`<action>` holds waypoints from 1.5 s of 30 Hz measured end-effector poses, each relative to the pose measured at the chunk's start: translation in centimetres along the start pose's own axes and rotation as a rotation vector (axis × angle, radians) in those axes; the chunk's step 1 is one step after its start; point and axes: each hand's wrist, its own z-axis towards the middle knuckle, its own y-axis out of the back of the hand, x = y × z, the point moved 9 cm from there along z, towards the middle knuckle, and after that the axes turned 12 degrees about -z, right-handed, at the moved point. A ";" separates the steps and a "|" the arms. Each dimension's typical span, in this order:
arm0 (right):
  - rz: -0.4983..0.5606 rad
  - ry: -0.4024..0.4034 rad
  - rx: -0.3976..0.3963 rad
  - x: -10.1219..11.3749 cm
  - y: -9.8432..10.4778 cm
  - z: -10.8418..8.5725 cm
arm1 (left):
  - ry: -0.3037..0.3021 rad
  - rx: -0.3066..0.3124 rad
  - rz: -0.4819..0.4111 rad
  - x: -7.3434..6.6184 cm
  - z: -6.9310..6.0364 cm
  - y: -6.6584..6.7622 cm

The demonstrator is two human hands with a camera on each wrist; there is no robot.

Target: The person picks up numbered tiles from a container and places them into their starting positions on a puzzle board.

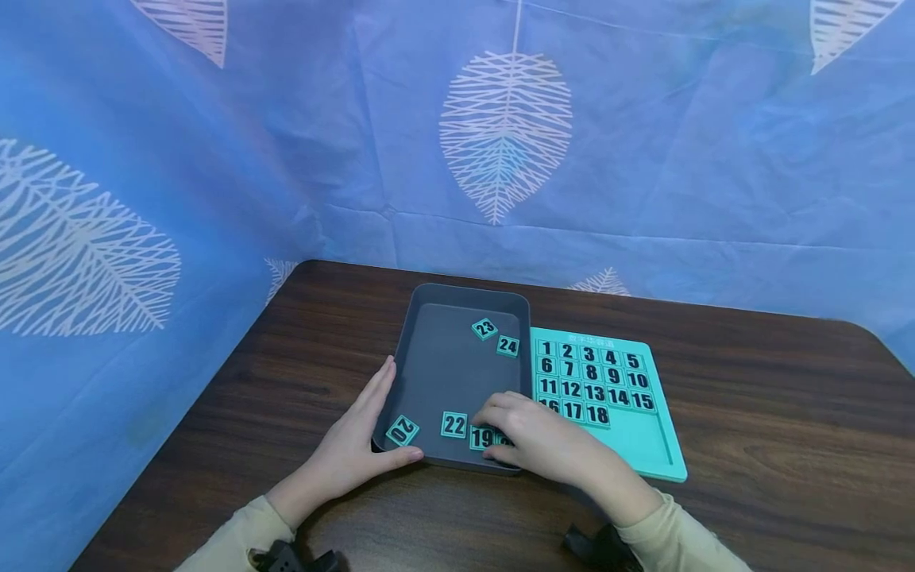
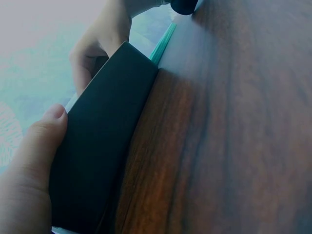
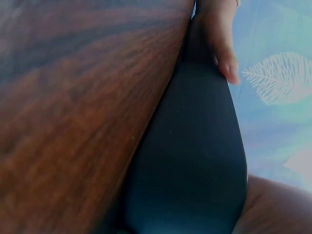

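Note:
A dark grey tray point(image 1: 450, 349) lies on the table and holds several loose turquoise number tiles. My left hand point(image 1: 350, 453) braces its near left corner, fingers straight along the side and thumb on the front rim. In the left wrist view, that thumb point(image 2: 46, 131) touches the rim. My right hand point(image 1: 539, 437) reaches into the near right corner and pinches the 19 tile point(image 1: 482, 438) between fingers and thumb. Beside it, another tile point(image 1: 503, 438) is mostly hidden under the hand. The 22 tile point(image 1: 453, 424) and tilted 20 tile point(image 1: 403, 430) lie to the left.
The 23 tile point(image 1: 484, 328) and 24 tile point(image 1: 508, 345) lie towards the tray's far right. Against the tray's right side rests a turquoise number board point(image 1: 643, 445), with tiles 1 to 18 in rows. Blue leaf-patterned cloth point(image 1: 643, 159) hangs behind the wooden table point(image 1: 772, 413).

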 end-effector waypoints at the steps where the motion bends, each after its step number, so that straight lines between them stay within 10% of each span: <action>1: 0.001 0.000 0.000 0.0 0.0 0.1 | 0.000 -0.001 0.002 0.0 0.0 0.0; 13: 0.017 0.014 -0.100 -0.1 0.8 -0.1 | 0.011 0.001 0.006 0.0 0.1 0.0; 29: -0.134 -0.023 -0.384 -3.0 7.0 -4.6 | 0.000 -0.009 -0.004 -0.1 0.1 0.0; 45: -0.214 -0.274 -0.197 -10.4 5.1 -11.7 | -0.008 -0.008 -0.001 -0.3 0.0 0.0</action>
